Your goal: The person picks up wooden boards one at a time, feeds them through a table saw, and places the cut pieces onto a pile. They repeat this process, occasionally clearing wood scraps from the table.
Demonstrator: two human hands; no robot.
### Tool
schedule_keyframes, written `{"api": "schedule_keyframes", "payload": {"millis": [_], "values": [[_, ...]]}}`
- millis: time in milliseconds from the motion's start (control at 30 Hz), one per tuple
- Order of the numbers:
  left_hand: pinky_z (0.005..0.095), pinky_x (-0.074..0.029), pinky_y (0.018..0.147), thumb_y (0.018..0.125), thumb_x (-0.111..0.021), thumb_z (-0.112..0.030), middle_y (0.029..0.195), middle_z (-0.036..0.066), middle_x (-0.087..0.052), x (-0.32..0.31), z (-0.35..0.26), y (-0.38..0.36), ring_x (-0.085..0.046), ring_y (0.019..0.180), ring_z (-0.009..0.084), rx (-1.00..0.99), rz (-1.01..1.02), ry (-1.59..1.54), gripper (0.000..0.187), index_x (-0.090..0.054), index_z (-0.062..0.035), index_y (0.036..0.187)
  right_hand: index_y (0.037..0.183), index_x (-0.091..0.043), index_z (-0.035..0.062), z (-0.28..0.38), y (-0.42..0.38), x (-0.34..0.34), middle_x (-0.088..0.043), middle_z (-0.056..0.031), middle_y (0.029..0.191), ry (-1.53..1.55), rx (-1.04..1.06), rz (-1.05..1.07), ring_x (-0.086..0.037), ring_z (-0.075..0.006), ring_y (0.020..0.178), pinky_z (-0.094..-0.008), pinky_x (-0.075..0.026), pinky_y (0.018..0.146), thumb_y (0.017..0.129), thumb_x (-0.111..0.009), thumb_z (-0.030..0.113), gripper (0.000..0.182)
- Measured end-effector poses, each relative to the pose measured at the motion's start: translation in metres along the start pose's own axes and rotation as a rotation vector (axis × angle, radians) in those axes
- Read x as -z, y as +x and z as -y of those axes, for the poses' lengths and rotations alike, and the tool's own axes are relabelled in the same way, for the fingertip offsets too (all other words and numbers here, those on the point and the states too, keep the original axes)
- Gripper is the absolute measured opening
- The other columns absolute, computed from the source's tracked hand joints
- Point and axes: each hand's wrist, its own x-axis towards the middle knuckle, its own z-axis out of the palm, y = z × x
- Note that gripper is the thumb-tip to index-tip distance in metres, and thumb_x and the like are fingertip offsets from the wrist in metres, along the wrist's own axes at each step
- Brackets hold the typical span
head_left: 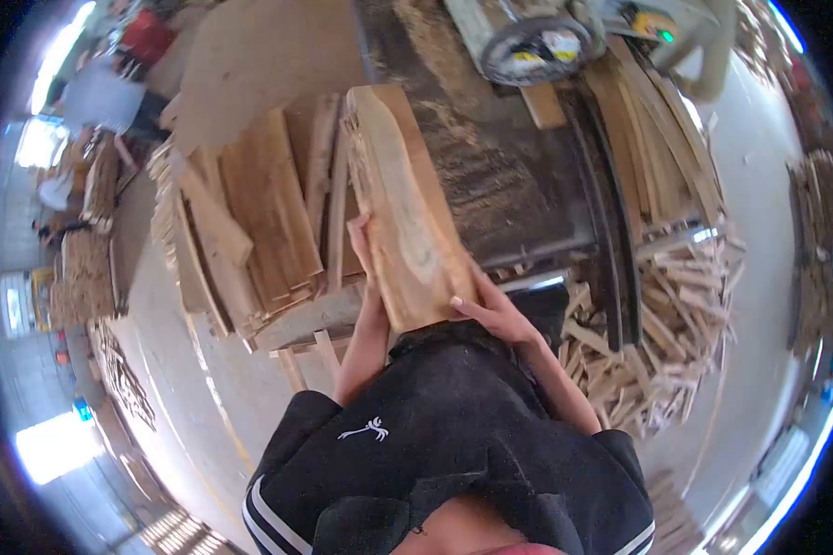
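Note:
A long wooden board (pixel 407 203) with a pale streak and a darker grain is held in front of my body, its near end close to my black shirt. My left hand (pixel 363 245) grips its left edge, the fingers partly hidden behind the wood. On the near right corner, my right hand (pixel 500 314) is closed, with the thumb on top and the other fingers hidden below. The far end of the board lies over the border between the stacked planks and a sawdust-covered machine table (pixel 518 176).
Stacked planks (pixel 264 203) lie to the left. A machine with a round dark cover (pixel 537 51) stands at the far side. More boards (pixel 662 139) are at the right, beyond a dark rail (pixel 606 213). Wood offcuts (pixel 662 342) are heaped below. A person (pixel 106 92) is at far left.

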Motion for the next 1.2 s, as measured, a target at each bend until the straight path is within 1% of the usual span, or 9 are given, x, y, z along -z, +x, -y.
{"api": "schedule_keyframes", "payload": {"millis": [67,200,300,400,567,667,700,1033,1200], "values": [[0.0367,-0.05,0.095,0.098,-0.068,-0.03,0.124,0.01,-0.066,-0.014,0.031,-0.014,-0.063,0.11,0.0229,0.397,-0.255,0.432,0.049,-0.057,0.0007,0.135,0.16,-0.025,-0.001,-0.003,-0.031,0.02,-0.038,-0.0117,0.161,-0.065,0.104,-0.262,-0.036,-0.0168,0.144,-0.0343,-0.032,0.117,0.101,-0.065,0.017,0.074],[0.0463,-0.04,0.11,0.094,-0.074,-0.032,0.146,0.024,-0.05,-0.054,0.123,-0.05,-0.05,0.133,0.0349,0.35,0.158,0.851,0.073,-0.04,0.0037,0.149,0.158,-0.031,-0.0021,-0.03,-0.097,0.058,-0.046,-0.0119,0.155,-0.214,0.183,-0.622,-0.045,-0.0173,0.139,-0.0312,-0.035,0.115,0.097,-0.068,0.007,0.072],[0.0618,-0.007,0.122,0.096,-0.069,-0.031,0.163,0.037,0.003,-0.069,0.166,-0.038,0.002,0.151,0.0573,-0.469,0.455,1.401,0.102,0.0,0.0049,0.16,0.147,-0.048,-0.0059,-0.067,-0.107,0.082,-0.058,-0.0119,0.143,-0.106,0.264,-0.891,-0.054,-0.0166,0.128,-0.0304,-0.043,0.107,0.095,-0.072,0.012,0.06],[0.0625,-0.008,0.122,0.097,-0.065,-0.035,0.163,0.039,0.0,-0.093,0.212,-0.019,0.002,0.151,0.0564,-0.341,0.506,1.473,0.099,-0.001,0.0114,0.157,0.143,-0.049,-0.0086,-0.115,-0.113,0.136,-0.064,-0.0116,0.131,0.277,0.054,-1.122,-0.062,-0.0152,0.114,-0.0301,-0.051,0.094,0.096,-0.072,0.02,0.06],[0.0646,-0.007,0.122,0.098,-0.06,-0.031,0.158,0.046,-0.004,-0.118,0.245,0.025,-0.003,0.15,0.0596,-0.426,0.397,1.638,0.089,-0.01,0.0208,0.151,0.109,-0.07,-0.0093,-0.066,-0.077,0.163,-0.073,-0.0085,0.103,-0.228,0.128,-1.21,-0.067,-0.0142,0.085,-0.0299,-0.054,0.074,0.095,-0.074,0.031,0.043],[0.0647,-0.009,0.122,0.098,-0.059,-0.029,0.158,0.046,-0.004,-0.132,0.261,0.054,-0.002,0.15,0.06,-0.462,0.309,1.657,0.087,-0.012,0.0214,0.151,0.09,-0.073,-0.007,-0.025,-0.056,0.172,-0.072,-0.01,0.074,-0.595,-0.312,-1.24,-0.066,-0.0185,0.059,-0.0306,-0.053,0.058,0.097,-0.071,0.038,0.046],[0.0649,-0.01,0.122,0.098,-0.058,-0.03,0.157,0.048,-0.007,-0.132,0.26,0.061,-0.004,0.149,0.0609,-0.473,0.304,1.642,0.086,-0.014,0.0222,0.15,0.083,-0.07,-0.0026,-0.05,-0.049,0.196,-0.067,-0.0083,0.064,-0.253,-0.17,-1.159,-0.061,-0.0175,0.05,-0.03,-0.047,0.047,0.098,-0.07,0.041,0.046],[0.0628,-0.023,0.12,0.095,-0.067,-0.034,0.162,0.032,-0.024,-0.073,0.176,0.144,-0.02,0.151,0.0514,-0.458,0.483,1.291,0.076,-0.036,0.0072,0.15,0.078,-0.065,0.0047,-0.007,0.018,0.219,-0.061,-0.0017,0.066,0.045,-0.136,-1.02,-0.051,-0.0097,0.051,-0.0239,-0.036,0.045,0.1,-0.068,0.038,0.04],[0.0594,-0.031,0.115,0.092,-0.071,-0.029,0.151,0.027,-0.044,0.032,0.029,0.114,-0.036,0.143,0.0463,-0.608,-0.178,1.942,0.054,-0.053,-0.001,0.135,0.08,-0.066,0.0018,0.013,0.052,0.214,-0.062,-0.0027,0.067,0.016,-0.098,-1.012,-0.054,-0.0115,0.053,-0.025,-0.037,0.044,0.099,-0.068,0.042,0.045]]}}
